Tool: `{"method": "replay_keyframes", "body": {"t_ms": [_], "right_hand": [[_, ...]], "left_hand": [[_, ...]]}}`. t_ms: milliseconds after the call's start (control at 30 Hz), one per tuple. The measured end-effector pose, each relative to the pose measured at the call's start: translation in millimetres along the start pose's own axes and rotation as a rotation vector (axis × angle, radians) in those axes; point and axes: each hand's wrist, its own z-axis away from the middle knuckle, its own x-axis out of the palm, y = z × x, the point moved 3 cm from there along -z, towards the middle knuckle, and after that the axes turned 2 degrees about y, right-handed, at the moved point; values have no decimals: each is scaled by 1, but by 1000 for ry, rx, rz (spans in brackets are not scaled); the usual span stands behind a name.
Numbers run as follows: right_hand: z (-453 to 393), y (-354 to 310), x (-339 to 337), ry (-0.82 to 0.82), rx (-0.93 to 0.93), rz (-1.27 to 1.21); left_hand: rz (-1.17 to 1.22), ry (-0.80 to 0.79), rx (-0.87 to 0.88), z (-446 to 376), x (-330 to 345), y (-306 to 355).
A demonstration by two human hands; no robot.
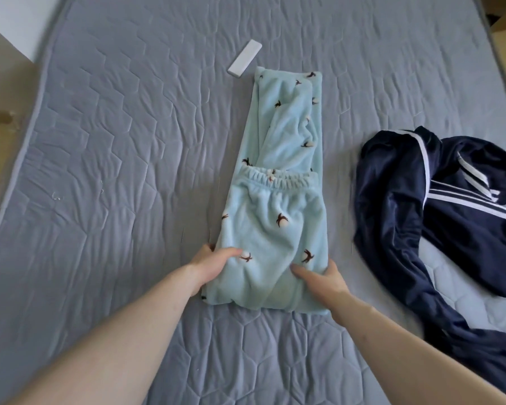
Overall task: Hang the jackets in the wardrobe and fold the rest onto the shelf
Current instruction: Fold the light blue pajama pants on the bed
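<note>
Both hands grip the near folded edge of the pale blue fleece pyjama trousers (275, 200): left hand (208, 266) and right hand (323, 280) pinch its corners, thumbs on top. Risk: uneven lift makes the fold slump. Navy striped track jacket (421, 200) lies right of my right grip, unhung.

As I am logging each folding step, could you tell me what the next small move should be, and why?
Probably lift the near end of the light blue fleece trousers and fold it away over the far half: the left hand and right hand already grip its near corners, and it lies only partly folded on the mattress.
</note>
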Motion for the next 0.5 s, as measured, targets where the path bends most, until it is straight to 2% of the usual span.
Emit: {"method": "replay_keyframes", "body": {"t_ms": [133,300,433,500], "right_hand": [[21,30,-5,55,-19,-105],[85,84,-21,-38,119,-86],[154,128,-29,-156,258,3],[185,143,-36,-174,298,82]], "left_hand": [[-66,-45,-3,17,9,-25],[-151,-96,-21,88,8,-78],[-46,-221,-149,163,16,-134],[-89,-291,-222,197,17,-155]]}}
